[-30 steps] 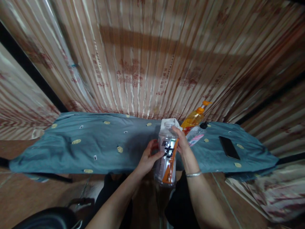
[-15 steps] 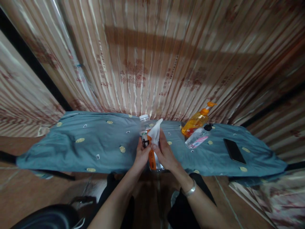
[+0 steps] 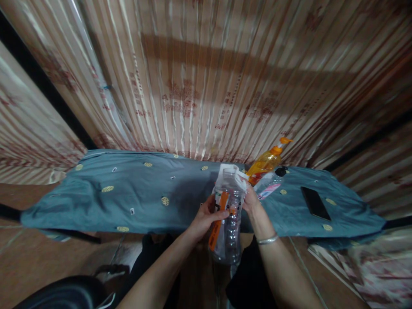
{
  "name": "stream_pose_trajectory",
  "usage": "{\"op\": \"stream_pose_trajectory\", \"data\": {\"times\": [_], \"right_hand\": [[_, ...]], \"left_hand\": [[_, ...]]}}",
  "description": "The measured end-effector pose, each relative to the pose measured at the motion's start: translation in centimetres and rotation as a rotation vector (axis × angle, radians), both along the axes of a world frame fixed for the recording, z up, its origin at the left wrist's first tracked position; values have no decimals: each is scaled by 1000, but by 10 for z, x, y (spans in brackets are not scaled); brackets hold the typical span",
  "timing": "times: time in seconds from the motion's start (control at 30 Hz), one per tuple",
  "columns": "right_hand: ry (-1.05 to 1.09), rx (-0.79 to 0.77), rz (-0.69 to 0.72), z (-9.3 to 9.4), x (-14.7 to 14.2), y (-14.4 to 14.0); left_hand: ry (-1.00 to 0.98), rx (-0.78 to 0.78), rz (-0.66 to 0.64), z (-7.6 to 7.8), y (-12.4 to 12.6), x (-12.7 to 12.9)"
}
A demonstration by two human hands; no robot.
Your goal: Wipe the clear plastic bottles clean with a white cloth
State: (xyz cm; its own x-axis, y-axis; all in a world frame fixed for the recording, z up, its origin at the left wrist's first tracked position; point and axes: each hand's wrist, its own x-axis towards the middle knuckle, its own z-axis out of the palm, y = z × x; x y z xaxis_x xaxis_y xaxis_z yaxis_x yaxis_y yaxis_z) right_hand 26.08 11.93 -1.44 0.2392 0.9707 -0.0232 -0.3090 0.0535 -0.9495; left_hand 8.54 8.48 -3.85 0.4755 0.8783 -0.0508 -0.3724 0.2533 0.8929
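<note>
A clear plastic bottle (image 3: 229, 223) with an orange-and-white label is held up in front of me, its base toward the camera. My left hand (image 3: 206, 216) grips its left side over the label. My right hand (image 3: 251, 201) holds its right side near the top, pressing a white cloth (image 3: 229, 171) against the far end of the bottle. Both hands are above the near edge of a table covered with a blue-grey cloth (image 3: 128, 193).
An orange pump bottle (image 3: 267, 161) and a small clear bottle with a black cap (image 3: 268, 182) lie on the table just beyond my right hand. A black phone (image 3: 314, 203) lies further right. A striped curtain (image 3: 206, 77) hangs behind. A dark round object (image 3: 64, 296) sits lower left.
Half a second ago the bottle stood upright near the table with the cloth at its side; now it is raised and tipped base-first toward me, with the cloth over its far end.
</note>
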Motion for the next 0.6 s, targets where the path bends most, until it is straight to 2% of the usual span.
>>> {"op": "stream_pose_trajectory", "data": {"times": [0.1, 0.2, 0.3, 0.4, 0.6], "right_hand": [[-6, 8, -110, 3, -2, 1], [-131, 57, -189, 8, -14, -3], [-322, 101, -116, 12, -30, -8], [-364, 103, -32, 10, -41, -8], [-436, 49, 114, -21, -52, -6]], "left_hand": [[43, 60, 139, -5, 5, 3], [77, 104, 192, -11, 7, 8], [81, 130, 257, -17, 10, 13], [76, 144, 344, -19, 21, 11], [72, 111, 587, -14, 63, -18]]}}
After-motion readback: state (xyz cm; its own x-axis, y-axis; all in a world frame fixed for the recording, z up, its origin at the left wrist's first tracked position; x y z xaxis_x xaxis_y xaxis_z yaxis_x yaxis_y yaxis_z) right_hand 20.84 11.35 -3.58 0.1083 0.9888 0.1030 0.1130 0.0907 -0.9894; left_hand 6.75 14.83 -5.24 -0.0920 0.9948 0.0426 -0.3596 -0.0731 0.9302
